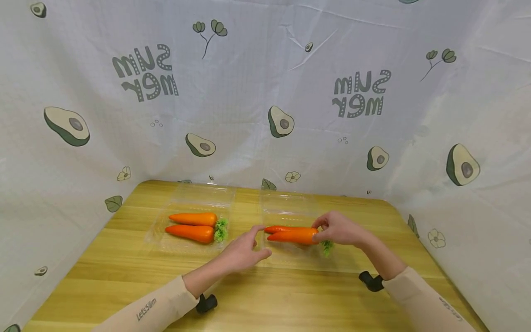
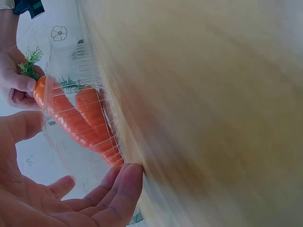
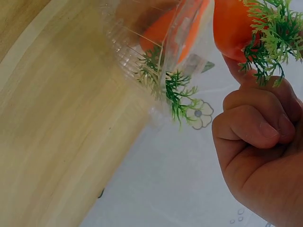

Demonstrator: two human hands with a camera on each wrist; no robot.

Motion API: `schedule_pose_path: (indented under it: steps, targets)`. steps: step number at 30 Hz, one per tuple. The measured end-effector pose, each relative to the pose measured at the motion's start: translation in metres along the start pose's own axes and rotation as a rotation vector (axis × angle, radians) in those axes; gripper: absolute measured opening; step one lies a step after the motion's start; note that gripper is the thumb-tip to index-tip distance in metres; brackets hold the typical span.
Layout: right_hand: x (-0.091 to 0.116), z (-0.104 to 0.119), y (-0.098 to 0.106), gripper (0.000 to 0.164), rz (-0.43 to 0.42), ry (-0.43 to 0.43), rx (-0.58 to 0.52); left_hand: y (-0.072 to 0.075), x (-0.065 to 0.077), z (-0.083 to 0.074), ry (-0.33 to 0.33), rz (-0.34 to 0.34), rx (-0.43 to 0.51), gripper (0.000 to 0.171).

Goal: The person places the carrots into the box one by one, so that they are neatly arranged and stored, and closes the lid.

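Note:
My right hand (image 1: 342,229) pinches an orange carrot (image 1: 296,236) by its thick end, beside the green leafy top. In the left wrist view the carrot's thick end is raised above the box rim and its tip slants down inside. A second carrot (image 2: 90,106) lies lower in the same clear plastic box (image 2: 111,101), behind the wall. That box's lid (image 1: 288,203) is folded back toward the curtain. With fingers extended and thumb apart, my left hand (image 1: 244,251) is at the box's left side, its index fingertip near the carrot tips. It holds nothing.
Farther left stands another clear box (image 1: 155,233) with its lid folded back, holding two carrots (image 1: 191,232) with green tops. The wooden table (image 1: 290,299) meets a printed white curtain (image 1: 249,92) behind and at both sides. Black devices (image 1: 206,304) sit at both wrists.

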State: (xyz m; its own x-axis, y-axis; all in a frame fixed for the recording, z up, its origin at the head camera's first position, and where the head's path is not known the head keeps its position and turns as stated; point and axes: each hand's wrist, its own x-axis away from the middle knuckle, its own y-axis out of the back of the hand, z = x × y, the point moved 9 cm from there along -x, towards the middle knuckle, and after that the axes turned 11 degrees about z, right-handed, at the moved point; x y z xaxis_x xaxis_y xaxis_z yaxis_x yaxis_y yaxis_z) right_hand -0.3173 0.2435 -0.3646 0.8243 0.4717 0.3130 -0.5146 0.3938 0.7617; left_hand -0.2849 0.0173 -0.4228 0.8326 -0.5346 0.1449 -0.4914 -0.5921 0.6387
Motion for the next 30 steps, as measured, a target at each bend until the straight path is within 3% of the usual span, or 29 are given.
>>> schedule_pose_path:
  steps: [19, 30]
  targets:
    - [-0.013, 0.000, -0.017, 0.037, 0.044, 0.009, 0.157, -0.001, -0.002, 0.004, 0.006, 0.005, 0.007, 0.075]
    - [-0.019, -0.002, -0.026, 0.020, 0.040, -0.079, 0.343, -0.001, -0.003, 0.006, 0.018, 0.007, -0.002, 0.075]
